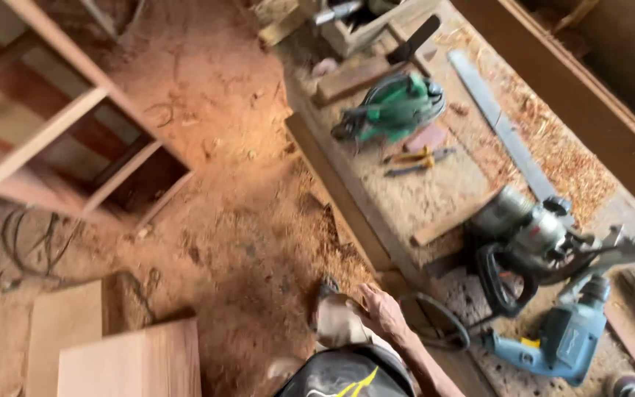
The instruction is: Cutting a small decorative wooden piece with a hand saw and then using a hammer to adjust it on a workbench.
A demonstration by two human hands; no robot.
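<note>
Your right hand (pixel 378 309) hangs loosely curled, gripping nothing, beside the workbench (pixel 435 195) edge. Nearest thing: black cable loop (pixel 442 323) at its three o'clock; blue drill (pixel 564 338) lies beyond. Left hand unseen.

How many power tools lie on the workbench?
3: a green saw at the far end, a grey machine in the middle, a blue drill nearest. Others may be hidden.

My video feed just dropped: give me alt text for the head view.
Looking down in a dusty wood workshop, one hand hangs beside a workbench holding a green saw, grey power tool, blue drill and pliers. Sawdust floor, wooden frame left, boards below.
</note>
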